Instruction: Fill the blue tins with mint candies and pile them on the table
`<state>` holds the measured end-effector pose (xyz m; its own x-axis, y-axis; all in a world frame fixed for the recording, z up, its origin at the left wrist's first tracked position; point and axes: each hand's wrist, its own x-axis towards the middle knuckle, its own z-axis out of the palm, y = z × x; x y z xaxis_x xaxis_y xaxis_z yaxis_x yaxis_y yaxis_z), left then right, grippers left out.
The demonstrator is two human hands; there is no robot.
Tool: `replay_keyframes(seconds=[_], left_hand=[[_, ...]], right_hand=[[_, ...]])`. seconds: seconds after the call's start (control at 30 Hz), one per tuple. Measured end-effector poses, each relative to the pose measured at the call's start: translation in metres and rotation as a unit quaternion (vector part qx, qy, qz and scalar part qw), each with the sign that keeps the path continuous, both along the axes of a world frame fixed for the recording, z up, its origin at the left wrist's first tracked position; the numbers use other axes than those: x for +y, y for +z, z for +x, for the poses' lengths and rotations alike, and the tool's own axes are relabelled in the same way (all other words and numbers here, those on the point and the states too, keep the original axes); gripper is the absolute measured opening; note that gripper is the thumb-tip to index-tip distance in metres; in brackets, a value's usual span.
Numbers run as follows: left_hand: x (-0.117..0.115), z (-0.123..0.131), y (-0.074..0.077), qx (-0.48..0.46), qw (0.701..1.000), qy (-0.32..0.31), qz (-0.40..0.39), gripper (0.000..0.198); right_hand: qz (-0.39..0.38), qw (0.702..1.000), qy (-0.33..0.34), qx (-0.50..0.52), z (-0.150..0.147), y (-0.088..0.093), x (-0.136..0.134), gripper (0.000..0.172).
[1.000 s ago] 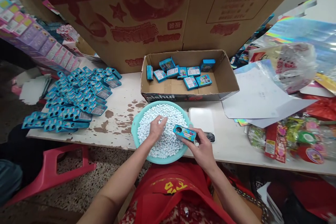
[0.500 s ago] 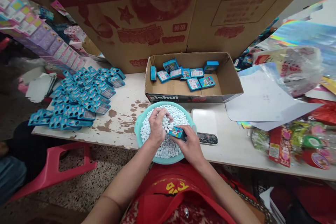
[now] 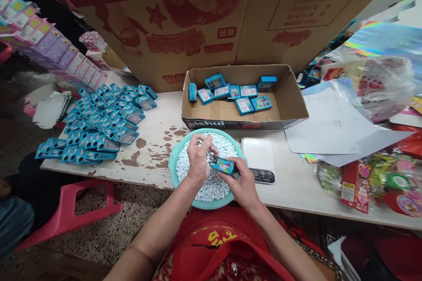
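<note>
Right hand (image 3: 243, 183): thumb and fingers pinch one end of a small blue box (image 3: 223, 165), held above the basin, label visible, its opening at the opposite end. Left hand (image 3: 198, 160): fingers curled at that opening; whether they grip any pellets cannot be told. Beneath both hands, white pellets (image 3: 211, 191) fill the turquoise basin (image 3: 174, 171), which rests at the near edge of the worn table (image 3: 156, 116). Just right of the basin lies a flat white device (image 3: 257, 153) with a dark panel. Behind the basin, an open cardboard tray (image 3: 292, 101) contains several loose blue boxes (image 3: 244, 106); a large printed carton (image 3: 198, 48) stands behind it. At left, many blue boxes are heaped (image 3: 105, 116); at right lie white sheets (image 3: 329, 118) and wrapped goods (image 3: 392, 180).
</note>
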<state>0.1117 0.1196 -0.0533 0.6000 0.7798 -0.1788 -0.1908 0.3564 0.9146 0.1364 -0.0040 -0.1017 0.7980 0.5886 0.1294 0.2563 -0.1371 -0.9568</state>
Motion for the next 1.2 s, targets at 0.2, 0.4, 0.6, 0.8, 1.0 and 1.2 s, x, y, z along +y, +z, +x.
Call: replay_keyframes(seconds=[0.2, 0.4, 0.6, 0.8, 1.0, 1.2], left_hand=[[-0.002, -0.002, 0.002, 0.021, 1.0, 0.011, 0.016, 0.021], [-0.002, 0.004, -0.001, 0.042, 0.999, 0.017, 0.027, 0.024], [0.001, 0.008, 0.002, 0.029, 0.999, 0.005, -0.026, 0.031], [-0.005, 0.009, 0.002, 0.036, 0.999, 0.022, -0.002, 0.027], [-0.006, 0.014, -0.003, 0.02, 0.999, 0.036, 0.015, 0.024], [0.008, 0.01, -0.004, 0.022, 0.999, 0.027, -0.001, 0.027]], right_hand=[[0.007, 1.0, -0.005, 0.0, 0.003, 0.005, 0.001, 0.027], [0.028, 1.0, -0.007, 0.005, 0.004, 0.006, 0.002, 0.027], [0.05, 0.994, -0.007, 0.095, 0.007, -0.008, -0.002, 0.031], [0.065, 0.988, -0.008, 0.141, 0.006, -0.014, -0.002, 0.031], [0.053, 0.989, -0.005, 0.14, 0.007, -0.012, 0.004, 0.03], [0.099, 0.974, 0.003, 0.202, 0.016, -0.017, -0.007, 0.035]])
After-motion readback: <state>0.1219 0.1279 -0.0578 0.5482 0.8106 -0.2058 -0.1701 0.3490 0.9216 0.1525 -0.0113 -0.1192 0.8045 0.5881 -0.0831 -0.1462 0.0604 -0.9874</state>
